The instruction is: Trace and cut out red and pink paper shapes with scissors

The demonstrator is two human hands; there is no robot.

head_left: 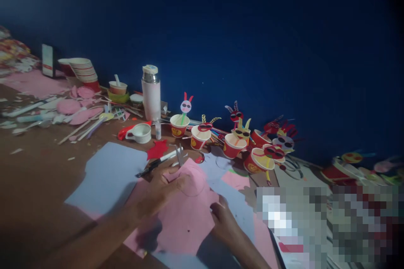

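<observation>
Pink paper (186, 222) with a curved line drawn near its top is held up over other sheets. My left hand (167, 189) pinches its upper left part, thumb on top. At the paper's right edge, my right hand (223, 216) has curled fingers, partly hidden under the sheet; what they grip cannot be made out. Open scissor blades (179, 156) stick up just beyond the paper's top edge, their handles out of sight. A black-and-white marker (160, 160) and a red scrap (157, 150) lie beyond my left hand.
Blue-grey paper (109, 174) lies left. Behind are a white cup (142, 133), a bottle (151, 96) and a small clear tube (158, 130). Red paper cups (200, 138) with paper faces line the back right. Pink cutouts and sticks (82, 113), stacked cups (83, 71) and a phone (48, 61) stand left.
</observation>
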